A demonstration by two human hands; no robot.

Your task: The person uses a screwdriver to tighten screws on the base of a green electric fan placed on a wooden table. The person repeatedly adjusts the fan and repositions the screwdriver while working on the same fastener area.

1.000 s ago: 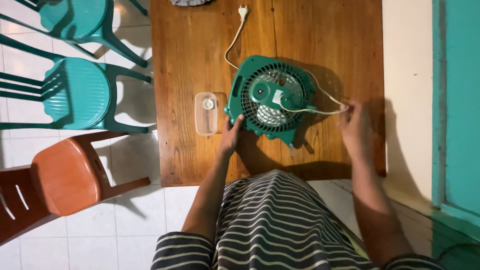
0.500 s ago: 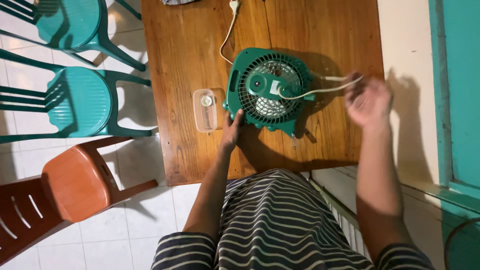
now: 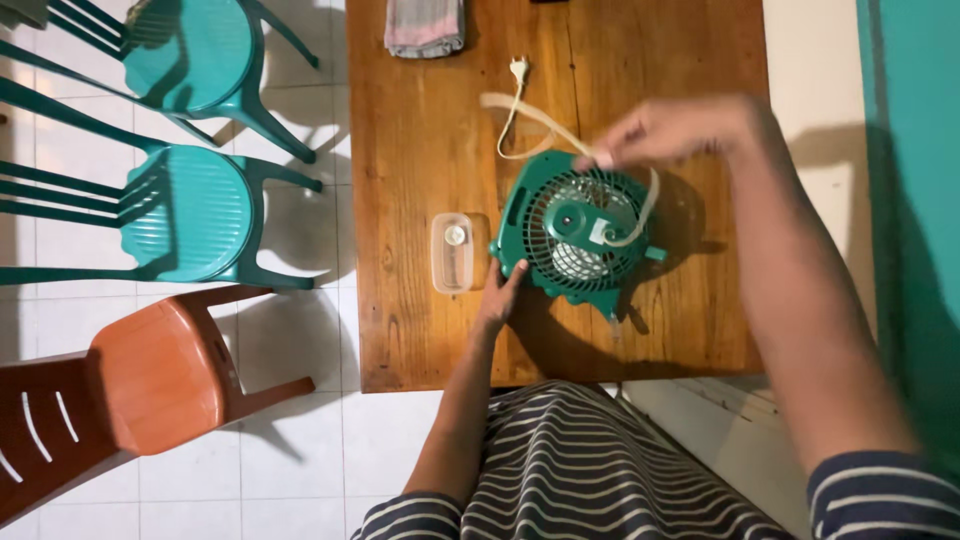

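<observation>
A small green fan (image 3: 577,238) lies grille-up on the wooden table (image 3: 420,340). My left hand (image 3: 500,293) rests against the fan's lower left edge. Raised above the fan's top edge, my right hand (image 3: 672,130) pinches the fan's white power cord (image 3: 540,122). The cord loops from the fan's back, over the grille, and runs left to its plug (image 3: 518,68) lying on the table.
A small clear plastic box (image 3: 452,252) sits just left of the fan. A folded cloth (image 3: 425,25) lies at the table's far edge. Two green chairs (image 3: 190,215) and a brown chair (image 3: 150,385) stand left of the table. A teal wall (image 3: 915,200) is on the right.
My right hand has lifted from the fan's right side and swung up and left over its top, carrying the cord with it. The left hand stays on the fan's edge.
</observation>
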